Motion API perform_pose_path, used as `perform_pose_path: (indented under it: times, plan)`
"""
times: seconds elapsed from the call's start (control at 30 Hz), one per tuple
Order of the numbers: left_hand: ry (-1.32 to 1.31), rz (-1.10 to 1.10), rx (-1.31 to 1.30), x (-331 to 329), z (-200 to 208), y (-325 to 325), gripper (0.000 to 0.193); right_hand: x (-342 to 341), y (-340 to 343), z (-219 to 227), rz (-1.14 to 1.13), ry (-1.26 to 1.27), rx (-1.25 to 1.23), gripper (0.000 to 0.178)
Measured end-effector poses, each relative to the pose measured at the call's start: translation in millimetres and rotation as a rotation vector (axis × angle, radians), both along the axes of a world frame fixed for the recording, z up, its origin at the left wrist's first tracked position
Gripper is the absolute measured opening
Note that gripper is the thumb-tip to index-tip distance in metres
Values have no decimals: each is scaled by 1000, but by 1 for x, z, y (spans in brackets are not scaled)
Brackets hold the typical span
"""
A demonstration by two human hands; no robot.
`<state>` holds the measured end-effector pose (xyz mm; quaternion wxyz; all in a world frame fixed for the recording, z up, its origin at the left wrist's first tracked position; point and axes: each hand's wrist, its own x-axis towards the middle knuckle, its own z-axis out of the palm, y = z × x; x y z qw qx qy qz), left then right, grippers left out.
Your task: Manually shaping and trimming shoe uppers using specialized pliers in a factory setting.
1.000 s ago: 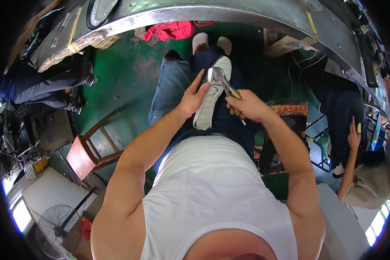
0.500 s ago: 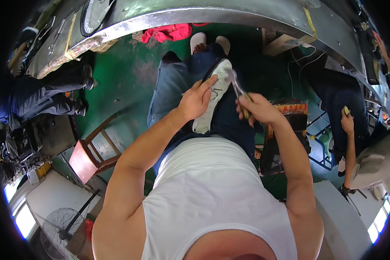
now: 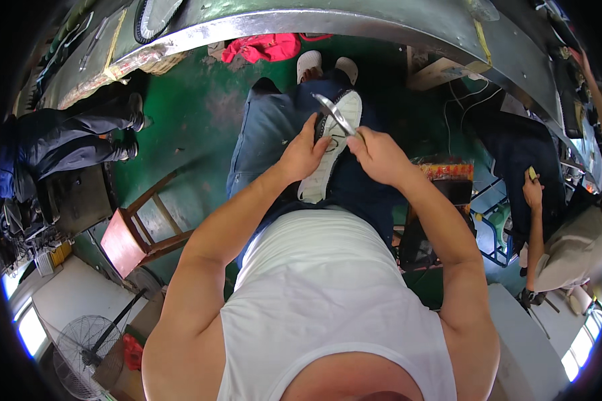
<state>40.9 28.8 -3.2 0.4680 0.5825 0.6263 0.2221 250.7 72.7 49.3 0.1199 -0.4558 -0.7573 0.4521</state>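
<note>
A white-soled shoe (image 3: 316,181) lies along my lap with its pale sole up and a dark edge showing at the toe. My left hand (image 3: 305,155) clasps its left side, fingers at the edge and thumb on the sole. In my right hand (image 3: 379,156) is a shiny metal hand tool (image 3: 338,115), its exact kind unclear. The tool slants across the toe half of the sole, and its head points up and left past the dark edge. I cannot tell whether the metal touches the sole. My right fist hides the tool's handle.
A metal-topped bench (image 3: 247,21) curves across the far side, with red cloth (image 3: 264,47) beneath it. To the left stands a wooden chair (image 3: 124,242), with a fan (image 3: 87,354) behind it. Co-workers' legs (image 3: 80,137) show left; another person's hand (image 3: 533,192) is right.
My right hand has moved left and slightly up, carrying the tool from beside the shoe to over the sole. My left thumb has slid down a little along the shoe.
</note>
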Motion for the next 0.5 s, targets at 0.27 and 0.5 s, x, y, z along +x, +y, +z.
perform_pose_path:
  times: [0.27, 0.5]
  plan:
    - [-517, 27, -459, -23, 21, 21, 69, 36, -30, 30, 72, -238, -373, 28]
    - [-589, 28, -575, -16, 26, 29, 59, 9, -66, 16, 405, -359, 326, 52]
